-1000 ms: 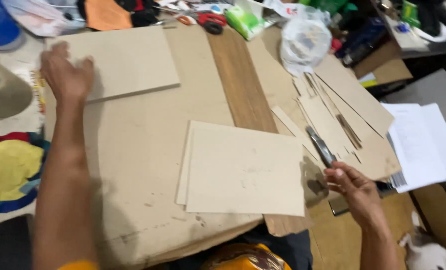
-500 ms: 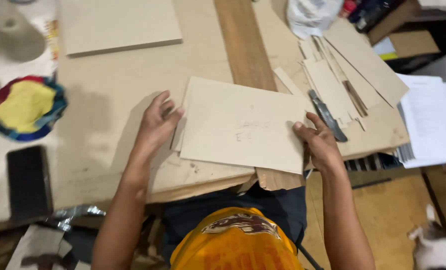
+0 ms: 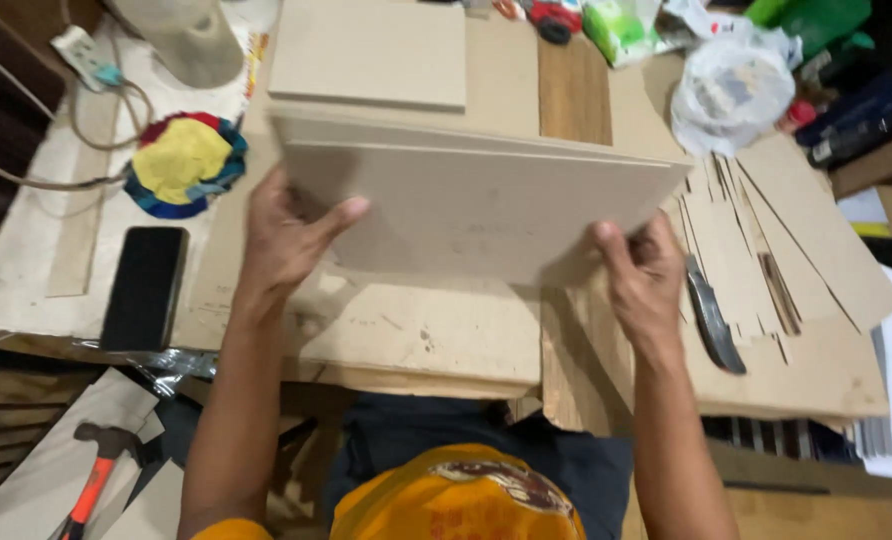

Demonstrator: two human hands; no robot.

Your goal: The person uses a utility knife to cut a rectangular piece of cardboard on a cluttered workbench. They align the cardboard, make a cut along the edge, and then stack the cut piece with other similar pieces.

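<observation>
Stack of thin fibreboard sheets, likely stiff and light, is held lifted above the workbench, gripped at 9 and 3 o'clock edges by left hand and right hand.

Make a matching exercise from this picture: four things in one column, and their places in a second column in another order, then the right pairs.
Things:
1. stack of boards
2. black phone
3. knife
4. hammer

Places:
A. below the table edge, at lower left
B. flat on the table, left of the left hand
C. held up between both hands
D. on the cardboard strips, just right of the right hand

Pairs: 1-C, 2-B, 3-D, 4-A
</observation>
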